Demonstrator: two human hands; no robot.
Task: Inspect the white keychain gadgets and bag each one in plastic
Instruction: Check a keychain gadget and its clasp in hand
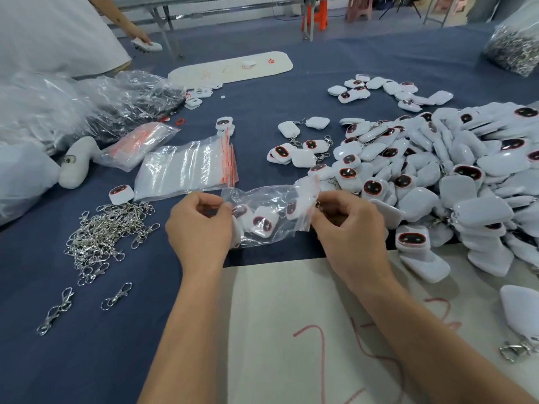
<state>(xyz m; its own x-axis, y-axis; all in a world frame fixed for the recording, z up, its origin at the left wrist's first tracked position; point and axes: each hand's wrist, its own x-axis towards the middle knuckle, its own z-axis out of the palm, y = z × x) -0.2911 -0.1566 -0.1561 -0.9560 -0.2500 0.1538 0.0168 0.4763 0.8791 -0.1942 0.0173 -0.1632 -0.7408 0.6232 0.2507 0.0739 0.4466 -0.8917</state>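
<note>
Between my hands lies a clear plastic bag (271, 196) with white keychain gadgets (264, 221) inside, their dark red-rimmed faces showing. My left hand (199, 225) pinches the bag's left end with curled fingers. My right hand (347, 225) grips its right end, the open end, where one gadget sits at the mouth. A large heap of white gadgets (455, 176) covers the table to the right. A stack of empty zip bags (186, 167) with red strips lies just beyond my left hand.
Loose metal clasps (102, 231) are piled at the left on the blue cloth (87, 360). Big plastic sacks (58, 112) sit at the far left. A white board (291, 330) with red marks lies near me. Another person's hand (140, 36) works at the far end.
</note>
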